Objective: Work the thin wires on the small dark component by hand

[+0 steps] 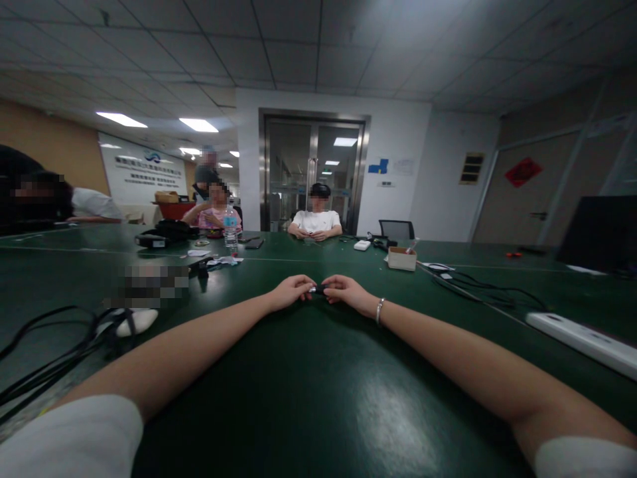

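Both arms reach forward over the dark green table (279, 385), and the hands meet near its middle. Between them is a small black object (319, 289) with a silvery end at its left. My left hand (292, 291) pinches the silvery end with its fingertips. The black end is held by my right hand (348, 293), thumb and fingers closed on it. A silver bracelet circles the right wrist. What exactly the small object is cannot be made out.
Black cables and a white mouse (138, 322) lie at left. Further back stand a water bottle (230, 229) and a small box (401, 259). A white power strip (587, 338) is at right. People sit across the table.
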Motion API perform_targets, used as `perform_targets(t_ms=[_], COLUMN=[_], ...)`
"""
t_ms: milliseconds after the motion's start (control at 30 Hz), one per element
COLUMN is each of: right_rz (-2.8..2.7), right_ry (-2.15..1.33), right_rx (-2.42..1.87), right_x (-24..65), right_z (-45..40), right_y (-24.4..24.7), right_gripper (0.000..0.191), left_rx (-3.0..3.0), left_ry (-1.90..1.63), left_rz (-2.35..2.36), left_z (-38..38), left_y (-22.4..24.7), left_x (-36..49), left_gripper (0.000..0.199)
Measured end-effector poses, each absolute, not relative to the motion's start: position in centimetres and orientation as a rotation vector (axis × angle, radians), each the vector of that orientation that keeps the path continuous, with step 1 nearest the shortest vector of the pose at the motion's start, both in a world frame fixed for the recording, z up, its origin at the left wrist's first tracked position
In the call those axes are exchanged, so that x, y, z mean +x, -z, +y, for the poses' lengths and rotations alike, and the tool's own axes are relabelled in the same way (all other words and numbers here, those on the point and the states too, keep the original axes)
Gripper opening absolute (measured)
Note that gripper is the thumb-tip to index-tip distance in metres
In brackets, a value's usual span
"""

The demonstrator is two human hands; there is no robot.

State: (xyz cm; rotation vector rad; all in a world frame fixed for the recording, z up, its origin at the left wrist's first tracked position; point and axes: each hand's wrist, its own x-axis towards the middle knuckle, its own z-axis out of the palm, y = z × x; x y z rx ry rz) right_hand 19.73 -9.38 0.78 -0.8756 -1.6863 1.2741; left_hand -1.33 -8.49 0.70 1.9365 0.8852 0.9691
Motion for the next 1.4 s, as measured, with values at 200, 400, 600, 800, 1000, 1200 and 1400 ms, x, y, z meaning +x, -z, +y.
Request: perform_targets(t_ms=[200, 400, 600, 800, 1000, 1200, 1400], right_rz=[-1.695, -1.694, -1.686, -1.694, -1.694, -1.698, -1.698], right_ry=[-1.212, -1.212, -1.211, -1.209, -1.208, -1.202, -1.201], right_rx=[-0.884, -0.896, -0.898, -0.891, -0.896, -0.899, -0.894], right_x=[19.73, 19.65, 19.57, 19.63, 19.65, 19.66, 19.62], right_z=[-9.4, -9.4, -9.36, -9.35, -9.46, -9.52, -9.41], right_y=[-0.87, -0.83, -0.82, -0.78, -0.88, -0.89, -0.8], right_gripper=[0.026, 0.026, 0.028, 0.027, 0.025, 0.025, 0.024], left_rx=[1.92, 1.949, 1.945, 1.93, 1.938, 1.933, 1.924], left_ry=[-0.973, -0.982, -0.988, -0.988, -0.943, -0.974, -0.993], left_rz=[0.897, 0.922, 0.921, 0.942, 0.863, 0.898, 0.886], left_z=[-8.56, -8.5, -8.55, -8.61, -8.24, -8.24, -8.33], left_y=[-0.75, -0.68, -0.68, -0.73, -0.43, -0.42, -0.48], left_x=[-1.23, -1.31, -1.28, -1.34, -1.34, -1.4, -1.31], left_gripper=[0.034, 0.032, 0.03, 0.03, 0.034, 0.034, 0.032])
